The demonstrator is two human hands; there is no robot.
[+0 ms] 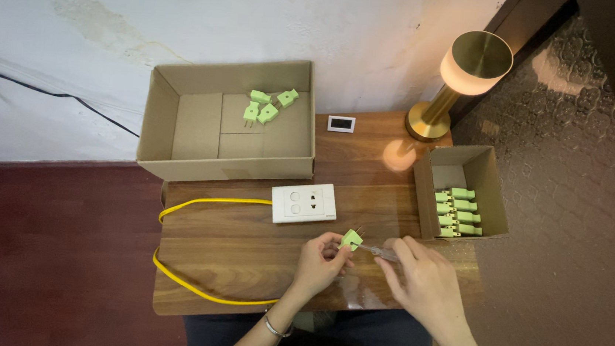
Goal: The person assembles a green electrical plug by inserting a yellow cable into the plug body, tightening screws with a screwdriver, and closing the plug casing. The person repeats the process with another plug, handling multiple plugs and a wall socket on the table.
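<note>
Plugs point(455, 212) in small box point(490, 185)

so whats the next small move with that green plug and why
Probably bring the tool tip onto the green plug: the left hand pinches it above the table, and the right hand holds a slim tool pointed at it, seemingly just short.

plug point(351, 238) lt green | cord point(187, 277) yellow | table point(241, 252) brown woodgrain
</note>
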